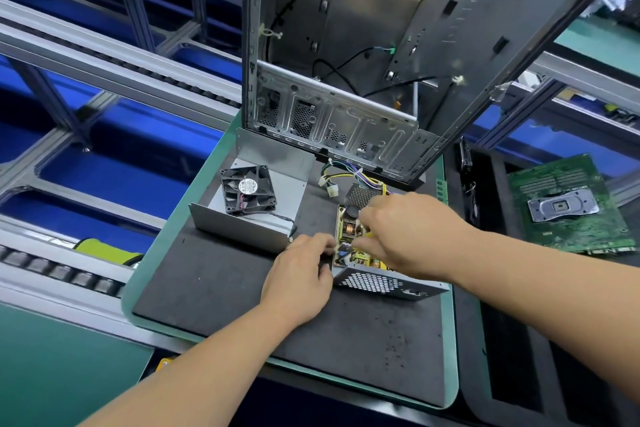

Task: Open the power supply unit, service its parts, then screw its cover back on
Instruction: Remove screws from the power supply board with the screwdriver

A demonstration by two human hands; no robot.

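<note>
The opened power supply unit [377,282] lies on the dark mat, its perforated metal wall facing me and its circuit board [348,230] with a copper coil exposed. My left hand [301,274] grips the unit's left edge, fingers curled on the board's rim. My right hand [408,232] reaches down into the unit from the right, fingers bent over the board's parts; whatever it pinches is hidden. The removed grey cover [242,224] lies to the left with the black fan [247,189] resting in it. A bundle of coloured wires [341,177] leads out of the unit's far end.
An empty computer case [363,55] stands upright behind the mat [225,295]. A green motherboard [568,204] lies in a black tray at the right. Conveyor rails with rollers [69,274] run along the left side.
</note>
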